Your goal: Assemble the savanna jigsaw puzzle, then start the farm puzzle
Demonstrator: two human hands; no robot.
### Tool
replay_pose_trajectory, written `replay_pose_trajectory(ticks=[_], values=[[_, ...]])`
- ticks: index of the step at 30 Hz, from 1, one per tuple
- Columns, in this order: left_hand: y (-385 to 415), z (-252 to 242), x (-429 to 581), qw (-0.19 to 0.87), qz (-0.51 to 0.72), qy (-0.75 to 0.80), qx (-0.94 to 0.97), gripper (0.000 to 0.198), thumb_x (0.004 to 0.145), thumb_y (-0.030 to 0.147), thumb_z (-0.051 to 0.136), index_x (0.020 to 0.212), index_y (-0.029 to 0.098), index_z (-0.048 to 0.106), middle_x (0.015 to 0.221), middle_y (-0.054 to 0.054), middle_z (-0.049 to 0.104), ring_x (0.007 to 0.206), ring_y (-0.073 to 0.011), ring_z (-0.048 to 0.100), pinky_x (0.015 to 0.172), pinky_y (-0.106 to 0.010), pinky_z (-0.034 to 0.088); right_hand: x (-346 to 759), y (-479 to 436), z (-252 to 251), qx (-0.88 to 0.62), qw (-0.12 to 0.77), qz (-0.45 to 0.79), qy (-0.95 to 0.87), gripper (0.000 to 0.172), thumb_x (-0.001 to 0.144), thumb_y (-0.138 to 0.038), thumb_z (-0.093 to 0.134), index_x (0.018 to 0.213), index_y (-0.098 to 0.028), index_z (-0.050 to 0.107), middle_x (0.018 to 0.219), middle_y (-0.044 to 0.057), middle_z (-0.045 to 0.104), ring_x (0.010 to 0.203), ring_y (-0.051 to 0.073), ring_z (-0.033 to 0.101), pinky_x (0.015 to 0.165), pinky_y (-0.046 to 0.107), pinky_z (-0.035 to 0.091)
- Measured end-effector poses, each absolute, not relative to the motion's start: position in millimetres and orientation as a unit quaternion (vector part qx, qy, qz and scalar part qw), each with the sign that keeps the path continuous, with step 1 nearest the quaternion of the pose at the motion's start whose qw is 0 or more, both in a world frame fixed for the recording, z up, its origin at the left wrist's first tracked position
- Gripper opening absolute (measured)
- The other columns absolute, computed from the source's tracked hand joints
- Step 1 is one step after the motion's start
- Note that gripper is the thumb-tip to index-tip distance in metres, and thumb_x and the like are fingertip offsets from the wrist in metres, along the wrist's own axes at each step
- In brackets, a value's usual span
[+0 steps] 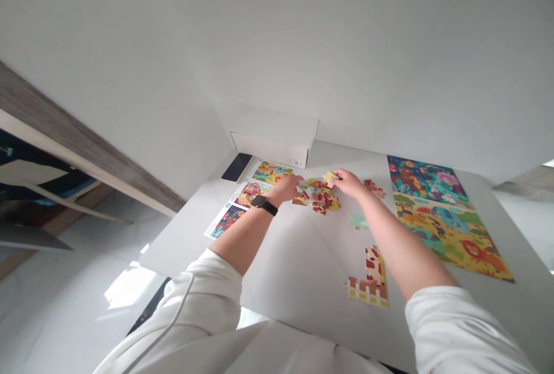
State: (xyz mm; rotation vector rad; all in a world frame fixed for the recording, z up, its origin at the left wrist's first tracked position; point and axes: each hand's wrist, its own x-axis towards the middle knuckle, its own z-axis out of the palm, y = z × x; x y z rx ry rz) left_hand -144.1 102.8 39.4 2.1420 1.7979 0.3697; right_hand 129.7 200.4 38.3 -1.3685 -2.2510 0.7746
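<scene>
A heap of loose coloured puzzle pieces lies near the far side of the white table. My left hand, with a black watch on its wrist, rests at the heap's left edge, fingers curled into the pieces. My right hand is at the heap's upper right and pinches a yellowish puzzle piece. A partly joined section with a fence and a giraffe lies nearer to me, under my right forearm.
A finished colourful puzzle lies on the right. A printed picture sheet, a black phone and a white box sit at the back left. A single pale green piece and a small cluster lie by the heap.
</scene>
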Motion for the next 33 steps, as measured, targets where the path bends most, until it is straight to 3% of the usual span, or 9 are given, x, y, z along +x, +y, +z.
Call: replay_pose_trajectory(ticks=[4, 8, 10, 14, 18, 21, 29, 33], values=[[110.8, 45.2, -158.7, 0.182, 0.152, 0.656, 0.716, 0.063, 0.072, 0.003, 0.069, 0.133, 0.019, 0.075, 0.102, -0.005, 0.078, 0.091, -0.0216, 0.072, 0.085, -0.029, 0.056, 121.9, 164.1, 38.1, -0.480, 0.154, 0.155, -0.850, 0.039, 0.098, -0.030, 0.072, 0.136, -0.018, 0.072, 0.135, 0.017, 0.073, 0.126, 0.030, 0.068, 0.112, 0.042, 0.051], [116.3, 49.8, -175.1, 0.241, 0.231, 0.667, 0.667, 0.050, 0.070, 0.004, 0.068, 0.117, 0.018, 0.078, 0.078, 0.001, 0.068, 0.072, -0.0165, 0.064, 0.072, -0.027, 0.052, 106.3, 129.3, 33.0, -0.406, 0.106, 0.122, -0.899, 0.058, 0.092, -0.041, 0.083, 0.146, -0.026, 0.069, 0.147, 0.014, 0.068, 0.136, 0.034, 0.062, 0.118, 0.048, 0.047], [117.0, 51.4, -179.3, 0.287, 0.294, 0.656, 0.633, 0.044, 0.071, 0.007, 0.071, 0.113, 0.017, 0.077, 0.074, 0.002, 0.065, 0.067, -0.0153, 0.062, 0.067, -0.027, 0.051, 101.1, 120.1, 30.3, -0.403, 0.073, 0.109, -0.906, 0.060, 0.089, -0.041, 0.087, 0.144, -0.026, 0.071, 0.149, 0.014, 0.067, 0.139, 0.037, 0.060, 0.119, 0.051, 0.047], [112.9, 50.4, -174.2, 0.285, 0.365, 0.667, 0.583, 0.038, 0.078, 0.015, 0.071, 0.116, 0.017, 0.076, 0.081, -0.002, 0.070, 0.076, -0.0175, 0.068, 0.073, -0.029, 0.056, 99.2, 118.1, 29.8, -0.420, 0.068, 0.114, -0.898, 0.046, 0.092, -0.027, 0.079, 0.137, -0.022, 0.075, 0.145, 0.014, 0.070, 0.136, 0.033, 0.062, 0.120, 0.046, 0.047], [103.3, 42.3, -155.7, 0.170, 0.288, 0.672, 0.661, 0.036, 0.081, 0.020, 0.076, 0.116, 0.019, 0.078, 0.113, -0.009, 0.078, 0.111, -0.0259, 0.072, 0.104, -0.038, 0.056, 103.4, 121.8, 34.2, -0.452, 0.118, 0.137, -0.873, 0.044, 0.091, -0.014, 0.069, 0.135, -0.022, 0.075, 0.139, 0.012, 0.074, 0.130, 0.029, 0.067, 0.115, 0.041, 0.051], [98.4, 36.4, -140.6, 0.148, 0.222, 0.613, 0.744, 0.048, 0.080, 0.025, 0.082, 0.127, 0.020, 0.076, 0.132, -0.012, 0.075, 0.127, -0.0298, 0.068, 0.115, -0.041, 0.052, 108.3, 123.1, 35.9, -0.468, 0.148, 0.155, -0.857, 0.040, 0.093, -0.013, 0.067, 0.131, -0.022, 0.076, 0.138, 0.012, 0.074, 0.130, 0.027, 0.067, 0.115, 0.039, 0.051], [104.2, 39.2, -123.0, 0.126, 0.122, 0.592, 0.787, 0.060, 0.076, 0.018, 0.080, 0.136, 0.017, 0.073, 0.119, -0.014, 0.076, 0.114, -0.0308, 0.072, 0.105, -0.040, 0.056, 120.3, 120.6, 29.9, -0.489, 0.150, 0.155, -0.845, 0.037, 0.097, -0.017, 0.065, 0.133, -0.022, 0.075, 0.135, 0.012, 0.072, 0.122, 0.026, 0.068, 0.111, 0.039, 0.053], [105.0, 43.9, -125.8, 0.144, 0.164, 0.582, 0.784, 0.059, 0.078, 0.013, 0.074, 0.137, 0.017, 0.072, 0.123, -0.013, 0.073, 0.109, -0.0259, 0.071, 0.098, -0.034, 0.058, 113.1, 111.7, 30.4, -0.467, 0.098, 0.123, -0.870, 0.063, 0.089, -0.038, 0.086, 0.148, -0.026, 0.067, 0.146, 0.015, 0.064, 0.135, 0.033, 0.060, 0.118, 0.046, 0.047]])
